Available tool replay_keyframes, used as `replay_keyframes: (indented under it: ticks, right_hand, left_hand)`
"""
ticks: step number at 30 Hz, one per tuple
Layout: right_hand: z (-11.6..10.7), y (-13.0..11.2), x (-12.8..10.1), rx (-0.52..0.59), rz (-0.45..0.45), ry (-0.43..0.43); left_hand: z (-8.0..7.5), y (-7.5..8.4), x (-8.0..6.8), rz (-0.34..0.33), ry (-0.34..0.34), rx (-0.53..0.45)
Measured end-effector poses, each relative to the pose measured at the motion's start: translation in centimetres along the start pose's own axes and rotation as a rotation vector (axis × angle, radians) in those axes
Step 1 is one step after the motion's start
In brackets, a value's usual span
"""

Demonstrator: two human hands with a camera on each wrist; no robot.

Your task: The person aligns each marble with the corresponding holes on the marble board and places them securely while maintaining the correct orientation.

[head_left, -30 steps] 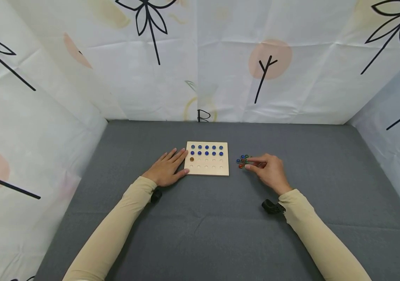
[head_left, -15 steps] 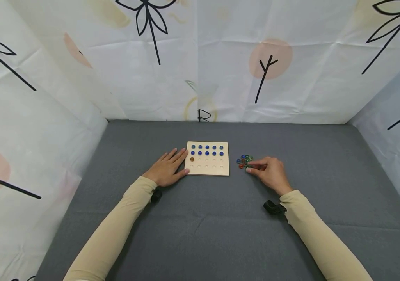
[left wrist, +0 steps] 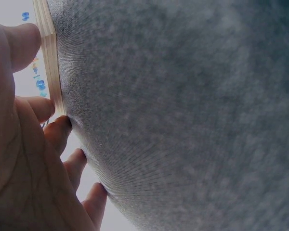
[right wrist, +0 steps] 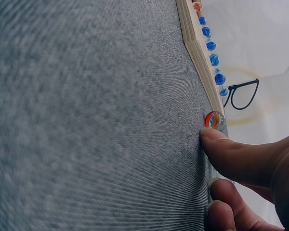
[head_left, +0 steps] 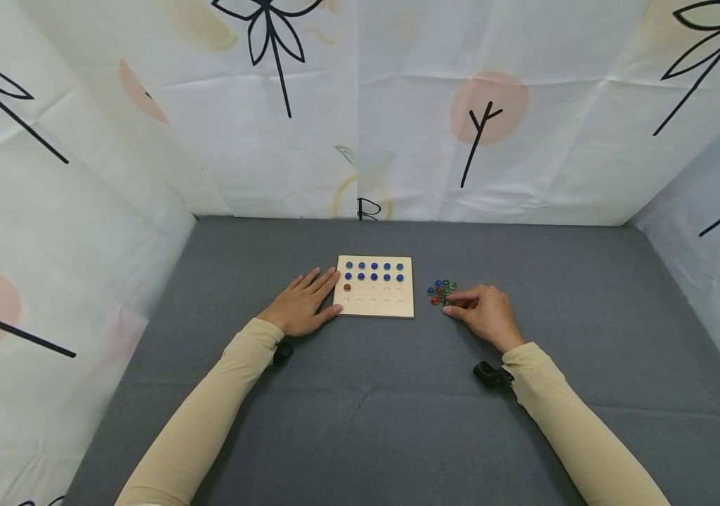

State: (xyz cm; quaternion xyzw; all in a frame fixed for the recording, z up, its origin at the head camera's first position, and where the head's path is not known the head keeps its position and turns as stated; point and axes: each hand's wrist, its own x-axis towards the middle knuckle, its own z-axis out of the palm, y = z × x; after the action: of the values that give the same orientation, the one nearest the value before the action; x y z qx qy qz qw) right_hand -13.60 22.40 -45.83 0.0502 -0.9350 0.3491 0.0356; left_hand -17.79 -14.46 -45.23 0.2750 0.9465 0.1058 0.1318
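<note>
A pale wooden board (head_left: pixel 375 308) with rows of round hollows lies flat on the grey cloth. Blue marbles (head_left: pixel 374 277) fill its two far rows, and one amber marble (head_left: pixel 347 287) sits at the left of the third row. My left hand (head_left: pixel 296 308) rests spread out, fingertips and thumb on the board's left edge. To the right, my right hand (head_left: pixel 487 315) has thumb and index finger at the near right side of a cluster of loose glass marbles (head_left: pixel 435 301), red, blue and green. I cannot tell whether a marble is pinched. In the right wrist view, a red-and-yellow swirled marble (right wrist: pixel 214 120) shows beside the thumb tip.
Grey cloth (head_left: pixel 360 422) covers the table. White printed curtains (head_left: pixel 410 140) rise behind it and on both sides. A black wrist camera (head_left: pixel 492 374) is strapped under the right wrist.
The right thumb and index finger have drawn back slightly from the marble cluster, uncovering more of its green marbles. The left hand and board keep their places; the head view has shifted a little.
</note>
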Motion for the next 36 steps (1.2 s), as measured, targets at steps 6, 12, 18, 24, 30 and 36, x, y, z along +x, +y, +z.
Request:
replay_keyframes:
  ticks: [6,12,18,24,30,36]
  right_hand:
    - [0.0,-0.1,0.0,-0.011,0.004,-0.011]
    - [-0.1,-0.3,-0.2,0.000,0.013,-0.015]
    - [-0.1,-0.4,-0.3,0.004,0.017,0.011]
    - [-0.3,-1.0,-0.4,-0.001,0.001,0.030]
    - [-0.6,-2.1,-0.4,0.009,-0.007,0.027]
    - [-0.4,-3.0,-0.1,0.024,-0.050,0.037]
  left_hand:
    - [0.2,-0.2,0.2,-0.010,-0.011,0.007]
    - [0.7,-0.6,0.4,-0.018,-0.014,-0.002]
    - [0.6,-0.6,0.4,-0.025,-0.027,0.006]
    - [0.3,-0.3,0.3,-0.019,-0.021,0.012]
    - [0.3,-0.5,0.3,-0.017,-0.024,0.015]
    - [0.3,-0.4,0.2,-0.005,-0.016,0.015]
